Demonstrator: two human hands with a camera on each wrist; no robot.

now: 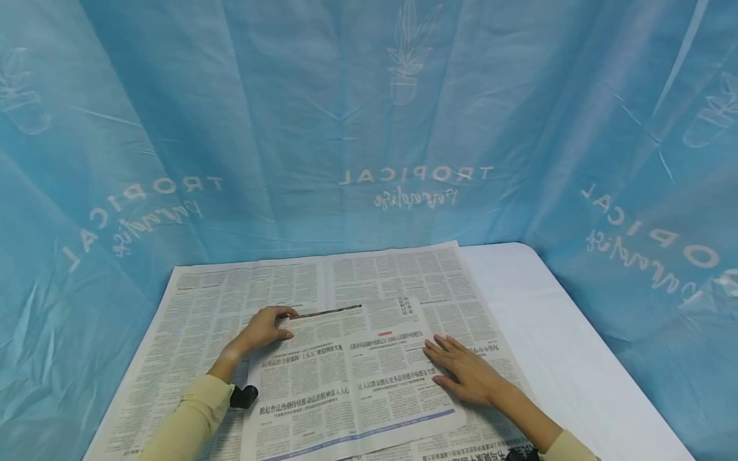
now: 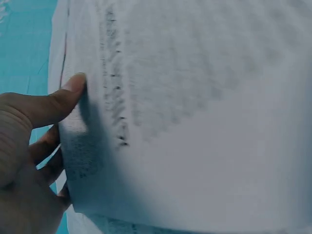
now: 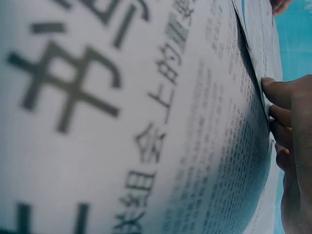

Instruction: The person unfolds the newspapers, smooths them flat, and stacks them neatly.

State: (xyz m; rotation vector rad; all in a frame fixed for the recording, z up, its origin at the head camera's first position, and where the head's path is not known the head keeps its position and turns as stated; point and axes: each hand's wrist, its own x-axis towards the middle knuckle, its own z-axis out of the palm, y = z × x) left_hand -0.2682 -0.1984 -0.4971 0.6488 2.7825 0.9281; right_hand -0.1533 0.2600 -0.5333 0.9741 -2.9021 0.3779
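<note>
A folded newspaper sheet (image 1: 311,384) lies over a larger spread newspaper (image 1: 225,298), its upper edge showing a dark printed strip. My left hand (image 1: 262,330) holds the folded sheet by its upper left edge. In the left wrist view the thumb of this left hand (image 2: 34,146) lies over the paper (image 2: 161,97) while the other fingers go behind its edge. Spread along the folded sheet's right edge, my right hand (image 1: 469,374) touches the paper with extended fingers. In the right wrist view, the right hand's fingertips (image 3: 268,85) are right at a paper edge.
Under the newspapers is a white table (image 1: 519,288), showing along the right side. A blue curtain (image 1: 311,128) with plant drawings and lettering hangs behind the table and on both sides. Dark wrist devices (image 1: 244,397) sit at both cuffs.
</note>
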